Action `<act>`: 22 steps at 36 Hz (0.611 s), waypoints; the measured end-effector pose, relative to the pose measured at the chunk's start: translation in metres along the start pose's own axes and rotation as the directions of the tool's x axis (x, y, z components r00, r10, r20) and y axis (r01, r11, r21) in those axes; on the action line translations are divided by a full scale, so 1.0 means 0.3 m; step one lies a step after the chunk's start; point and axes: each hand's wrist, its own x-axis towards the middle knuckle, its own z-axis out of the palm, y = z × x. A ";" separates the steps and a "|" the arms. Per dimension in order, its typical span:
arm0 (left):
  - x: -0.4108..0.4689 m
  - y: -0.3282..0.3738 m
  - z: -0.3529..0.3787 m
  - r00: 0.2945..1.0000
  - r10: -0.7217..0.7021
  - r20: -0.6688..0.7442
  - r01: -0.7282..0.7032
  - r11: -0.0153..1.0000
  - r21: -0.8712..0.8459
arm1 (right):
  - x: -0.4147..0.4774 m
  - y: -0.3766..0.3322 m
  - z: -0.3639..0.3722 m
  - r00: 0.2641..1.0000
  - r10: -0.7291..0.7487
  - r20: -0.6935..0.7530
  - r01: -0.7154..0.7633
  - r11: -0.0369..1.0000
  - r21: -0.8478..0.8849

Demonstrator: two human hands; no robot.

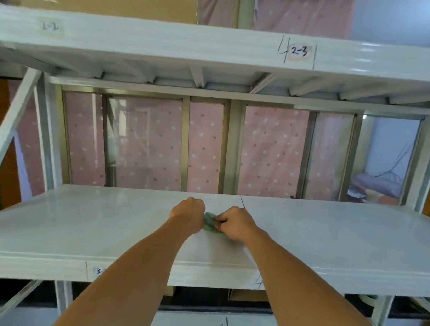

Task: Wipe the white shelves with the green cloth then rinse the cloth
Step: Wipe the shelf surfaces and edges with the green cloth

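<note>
A small bunched green cloth (pixel 210 222) lies on the middle white shelf (pixel 81 220), near the centre seam between two boards. My left hand (pixel 189 211) is closed in a fist against the cloth's left side. My right hand (pixel 235 225) grips the cloth's right side with curled fingers. Most of the cloth is hidden between the two hands. Both forearms reach over the shelf's front edge.
An upper white shelf (pixel 190 47) with labels "2-2" and "2-3" hangs overhead. White uprights (pixel 428 159) and a diagonal brace (pixel 9 129) flank the bay. A window with pink dotted curtain (pixel 204 147) is behind. Cardboard boxes (pixel 248 295) sit below.
</note>
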 end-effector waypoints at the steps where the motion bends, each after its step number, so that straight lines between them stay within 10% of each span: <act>1: 0.022 -0.008 0.006 1.000 0.006 -0.006 -0.006 1.000 -0.003 | 0.023 0.000 0.005 1.000 0.009 -0.001 -0.009 1.000 0.006; 22: 0.428 -0.089 0.127 0.997 0.067 -0.036 -0.068 0.998 -0.012 | 0.431 0.048 0.056 0.999 0.032 -0.016 -0.032 0.999 -0.032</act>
